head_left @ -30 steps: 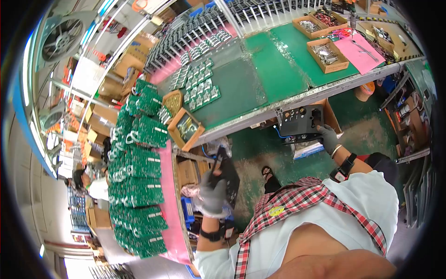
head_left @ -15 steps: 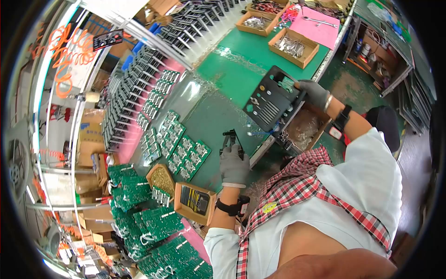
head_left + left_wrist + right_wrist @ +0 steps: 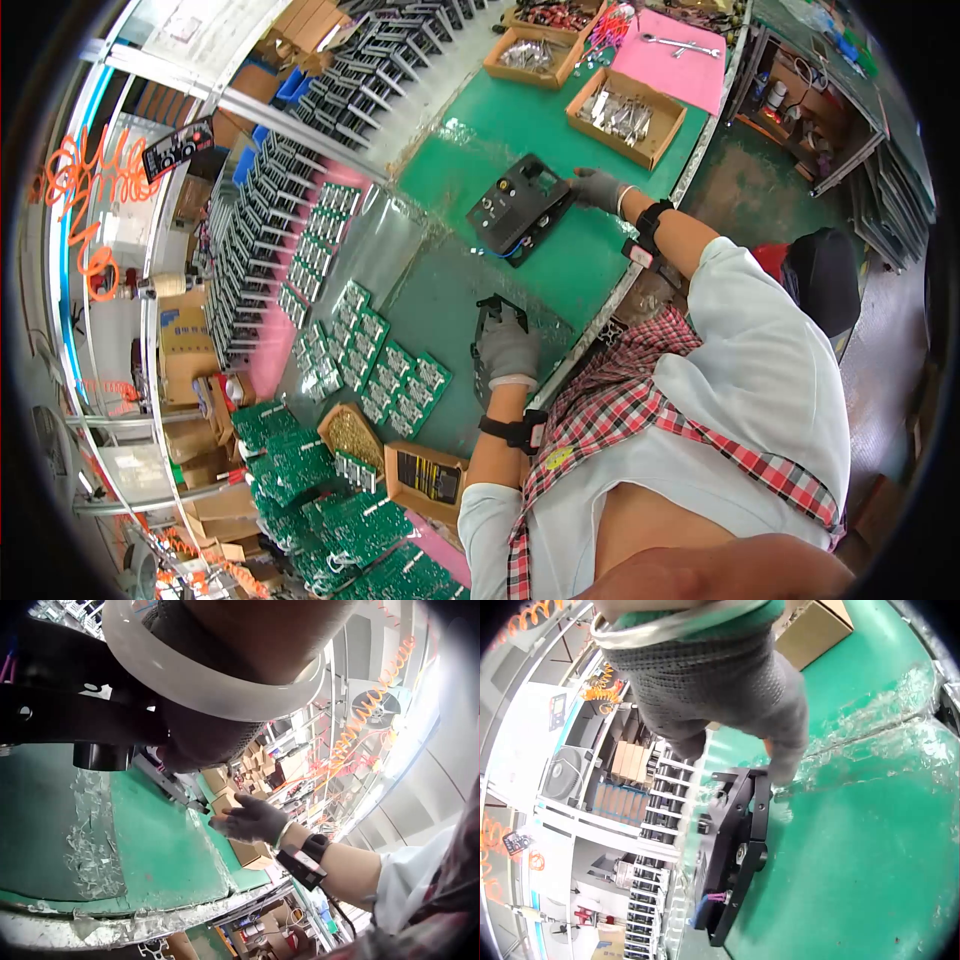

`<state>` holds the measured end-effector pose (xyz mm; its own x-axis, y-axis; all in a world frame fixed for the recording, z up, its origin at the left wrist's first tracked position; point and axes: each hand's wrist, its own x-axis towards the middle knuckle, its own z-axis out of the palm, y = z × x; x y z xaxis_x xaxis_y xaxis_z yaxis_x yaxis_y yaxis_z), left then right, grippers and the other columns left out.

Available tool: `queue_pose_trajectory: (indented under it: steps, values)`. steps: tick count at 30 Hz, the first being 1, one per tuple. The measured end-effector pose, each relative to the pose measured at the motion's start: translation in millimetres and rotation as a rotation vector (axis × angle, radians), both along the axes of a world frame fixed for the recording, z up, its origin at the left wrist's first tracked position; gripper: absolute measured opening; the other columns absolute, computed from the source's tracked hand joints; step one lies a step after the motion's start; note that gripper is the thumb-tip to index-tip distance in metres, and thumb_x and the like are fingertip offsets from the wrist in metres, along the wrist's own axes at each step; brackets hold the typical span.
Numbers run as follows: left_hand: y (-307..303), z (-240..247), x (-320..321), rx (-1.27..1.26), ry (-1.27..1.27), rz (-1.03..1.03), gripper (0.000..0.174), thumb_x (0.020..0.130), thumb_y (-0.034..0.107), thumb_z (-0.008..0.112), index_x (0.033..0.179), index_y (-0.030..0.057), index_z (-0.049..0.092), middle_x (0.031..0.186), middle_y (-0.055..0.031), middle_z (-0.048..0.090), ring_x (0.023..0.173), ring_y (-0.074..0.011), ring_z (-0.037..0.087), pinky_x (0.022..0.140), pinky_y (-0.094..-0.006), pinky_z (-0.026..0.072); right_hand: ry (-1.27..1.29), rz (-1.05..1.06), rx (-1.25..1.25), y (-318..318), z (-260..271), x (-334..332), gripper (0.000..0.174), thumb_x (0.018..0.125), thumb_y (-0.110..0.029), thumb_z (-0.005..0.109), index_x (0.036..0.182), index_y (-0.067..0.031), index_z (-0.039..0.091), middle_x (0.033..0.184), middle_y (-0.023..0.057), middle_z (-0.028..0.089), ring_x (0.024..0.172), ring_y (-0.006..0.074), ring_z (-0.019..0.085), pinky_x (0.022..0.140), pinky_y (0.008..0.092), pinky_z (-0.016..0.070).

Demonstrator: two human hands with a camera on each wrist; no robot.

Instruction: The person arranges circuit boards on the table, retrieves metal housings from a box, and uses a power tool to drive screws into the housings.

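Observation:
On the green mat lies a black panel assembly with holes and a blue wire. My right hand is at its right end, fingers extended; in the right wrist view the hand hangs over the top end of the assembly, and whether a fingertip touches it is unclear. The left wrist view shows the right hand with fingers spread. My left hand grips a second black metal part over the dark part of the mat; this part looms close in the left wrist view.
Green circuit boards lie to the left. A box of black-and-yellow parts stands near the lower corner. Cardboard boxes of metal parts and a pink sheet with wrenches are at the upper right; rows of black brackets line the back.
Both hands have moved from beyond the bench edge to above the mat with the black parts. The right one's assembly now rests on the mat, and that hand's fingers have loosened.

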<state>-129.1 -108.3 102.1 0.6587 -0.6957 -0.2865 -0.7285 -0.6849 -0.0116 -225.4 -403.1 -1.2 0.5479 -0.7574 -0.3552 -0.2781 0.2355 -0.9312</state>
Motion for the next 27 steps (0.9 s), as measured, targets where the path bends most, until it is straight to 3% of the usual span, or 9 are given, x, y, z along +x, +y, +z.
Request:
queue_pose_trajectory:
  steps: [4, 6, 8, 12, 13, 14, 18, 23, 27]
  values:
    - [-36, -8, 13, 0.076, 0.078, 0.008, 0.052, 0.072, 0.042, 0.057, 0.114, 0.0132, 0.045, 0.107, -0.0196, 0.051, 0.095, -0.0354, 0.055, 0.079, -0.0467, 0.0427, 0.111, 0.072, -0.211, -24, 11, -26, 0.055, 0.08, -0.024, 0.06, 0.125, -0.0004, 0.041, 0.088, 0.0105, 0.058, 0.075, 0.0184, 0.059, 0.061, 0.0292, 0.0496]
    - [-43, -18, 20, 0.073, 0.08, -0.024, 0.058, 0.071, 0.048, 0.057, 0.116, 0.0132, 0.043, 0.108, -0.0199, 0.051, 0.095, -0.0354, 0.055, 0.079, -0.047, 0.0423, -0.065, -0.097, 0.057, -13, 63, -48, 0.052, 0.08, -0.023, 0.06, 0.123, -0.0014, 0.042, 0.083, 0.0083, 0.058, 0.068, 0.0173, 0.058, 0.059, 0.028, 0.0495]
    - [-49, -29, 28, 0.017, 0.073, -0.084, 0.064, 0.07, 0.053, 0.057, 0.118, 0.0129, 0.041, 0.109, -0.0196, 0.051, 0.095, -0.0353, 0.055, 0.079, -0.0467, 0.0423, -0.101, -0.196, -0.003, -21, 83, -72, 0.044, 0.081, -0.022, 0.059, 0.118, -0.0026, 0.046, 0.076, 0.0043, 0.055, 0.063, 0.0141, 0.055, 0.056, 0.0263, 0.0486]
    - [-52, -63, 44, -0.196, 0.047, -0.212, 0.077, 0.068, 0.05, 0.062, 0.128, 0.0127, 0.034, 0.118, -0.0194, 0.046, 0.109, -0.0339, 0.045, 0.091, -0.0455, 0.0344, -0.245, -0.234, -0.138, -35, 176, -112, 0.033, 0.082, -0.015, 0.058, 0.111, -0.0021, 0.049, 0.07, 0.0015, 0.05, 0.058, 0.0106, 0.049, 0.051, 0.0252, 0.0436]
    - [-49, -79, 51, -0.19, 0.108, -0.2, 0.08, 0.068, 0.047, 0.064, 0.132, 0.0161, 0.029, 0.129, -0.0168, 0.035, 0.122, -0.0322, 0.03, 0.098, -0.0465, 0.0256, -0.297, -0.227, -0.209, -46, 197, -118, 0.032, 0.082, -0.013, 0.057, 0.111, -0.0014, 0.05, 0.069, 0.0013, 0.049, 0.058, 0.0105, 0.049, 0.051, 0.0249, 0.0423]
    - [-40, -76, 52, -0.228, 0.074, -0.226, 0.079, 0.067, 0.046, 0.064, 0.132, 0.0158, 0.029, 0.129, -0.0172, 0.034, 0.122, -0.0336, 0.029, 0.1, -0.0472, 0.0233, -0.348, -0.214, -0.274, -57, 218, -122, 0.031, 0.082, -0.012, 0.057, 0.11, -0.0008, 0.05, 0.068, 0.0011, 0.048, 0.057, 0.0103, 0.048, 0.05, 0.0245, 0.0411]
    - [7, -63, 57, -0.333, 0.088, -0.206, 0.079, 0.066, 0.045, 0.065, 0.13, 0.0145, 0.031, 0.131, -0.018, 0.033, 0.123, -0.036, 0.027, 0.102, -0.0476, 0.0197, 0.274, -0.239, -1.08, -66, 322, -108, 0.034, 0.079, -0.021, 0.056, 0.111, -0.0066, 0.054, 0.075, 0.0089, 0.057, 0.067, 0.0188, 0.057, 0.061, 0.0316, 0.0464]
    - [54, -72, 48, -0.231, 0.123, -0.088, 0.081, 0.066, 0.05, 0.064, 0.131, 0.0131, 0.031, 0.133, -0.0188, 0.029, 0.124, -0.0374, 0.024, 0.102, -0.0474, 0.0186, 0.605, -0.059, -1.704, -74, 365, -57, 0.035, 0.073, -0.019, 0.053, 0.107, -0.0121, 0.057, 0.089, 0.0143, 0.061, 0.083, 0.0302, 0.059, 0.071, 0.0395, 0.0479]
    - [62, -80, 38, -0.2, 0.185, -0.029, 0.084, 0.066, 0.053, 0.062, 0.133, 0.0129, 0.031, 0.137, -0.0191, 0.025, 0.127, -0.0385, 0.02, 0.103, -0.0481, 0.0158, 0.969, 0.152, -1.479, -100, 356, -21, 0.032, 0.069, -0.014, 0.055, 0.099, -0.0114, 0.062, 0.086, 0.0139, 0.063, 0.082, 0.0301, 0.061, 0.07, 0.0405, 0.0486]
